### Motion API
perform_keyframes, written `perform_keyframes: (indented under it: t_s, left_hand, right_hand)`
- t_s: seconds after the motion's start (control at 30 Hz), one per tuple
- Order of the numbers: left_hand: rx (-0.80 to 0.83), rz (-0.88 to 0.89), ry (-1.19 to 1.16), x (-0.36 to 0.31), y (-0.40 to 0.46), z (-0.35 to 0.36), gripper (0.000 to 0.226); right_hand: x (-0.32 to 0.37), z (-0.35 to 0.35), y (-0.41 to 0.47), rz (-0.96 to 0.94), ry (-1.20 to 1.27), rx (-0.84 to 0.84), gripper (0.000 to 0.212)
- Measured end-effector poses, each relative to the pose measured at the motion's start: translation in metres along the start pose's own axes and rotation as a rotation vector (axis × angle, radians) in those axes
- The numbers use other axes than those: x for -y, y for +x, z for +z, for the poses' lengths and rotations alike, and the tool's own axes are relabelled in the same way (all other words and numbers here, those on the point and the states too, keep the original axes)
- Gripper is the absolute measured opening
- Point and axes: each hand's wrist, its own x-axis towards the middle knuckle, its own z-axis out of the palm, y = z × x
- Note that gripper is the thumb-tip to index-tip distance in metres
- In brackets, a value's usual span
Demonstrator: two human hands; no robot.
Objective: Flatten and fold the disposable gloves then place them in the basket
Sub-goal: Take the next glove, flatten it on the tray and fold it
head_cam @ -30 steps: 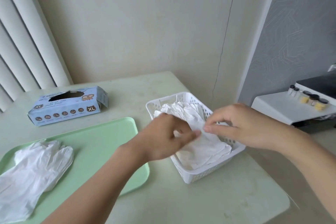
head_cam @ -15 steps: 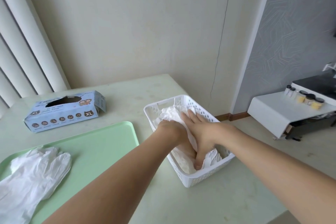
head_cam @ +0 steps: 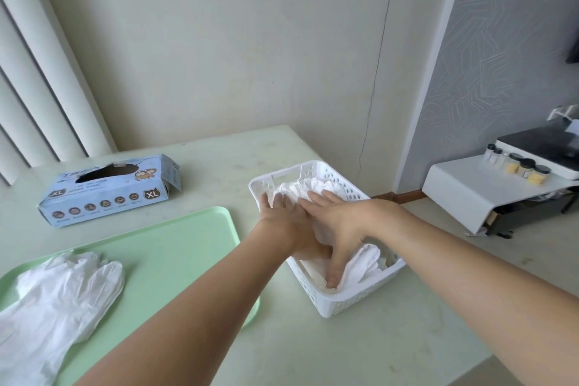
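Both hands, left hand (head_cam: 283, 216) and right hand (head_cam: 336, 222), pressed flat-fingered on the folded gloves (head_cam: 300, 189) in the basket (head_cam: 341, 304); more gloves (head_cam: 59, 291) waited unfolded on the tray (head_cam: 175, 247).

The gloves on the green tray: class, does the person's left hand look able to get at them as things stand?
Probably yes. The gloves lie uncovered on the tray, on the left hand's own side. That hand is flat on the gloves in the basket, under the right hand, so it must come out first.
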Motion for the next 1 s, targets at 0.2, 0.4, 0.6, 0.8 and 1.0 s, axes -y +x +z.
perform_keyframes:
  t_s: [0.2, 0.4, 0.6, 0.8, 1.0]
  left_hand:
    - [-0.046, 0.164, -0.132, 0.021, 0.007, -0.005, 0.079]
    - [-0.634, 0.306, -0.597, 0.097, -0.037, 0.006, 0.037]
    - [-0.867, -0.04, -0.747, 0.209, -0.102, 0.097, 0.027]
    - [-1.029, -0.495, -0.818, 0.265, -0.17, 0.187, 0.023]
    - [-1.024, -0.583, -1.134, 0.268, -0.197, 0.221, 0.035]
  right_hand:
    - [-0.011, 0.006, 0.009, -0.058, 0.153, -0.006, 0.146]
    - [0.029, -0.054, -0.048, -0.093, 0.008, -0.428, 0.077]
    - [0.179, -0.011, -0.018, -0.482, 0.336, -0.53, 0.017]
    - [0.313, 0.043, 0.045, -0.604, 0.455, -0.54, 0.04]
    - [0.347, 0.074, 0.09, -0.535, 0.54, -0.495, 0.037]
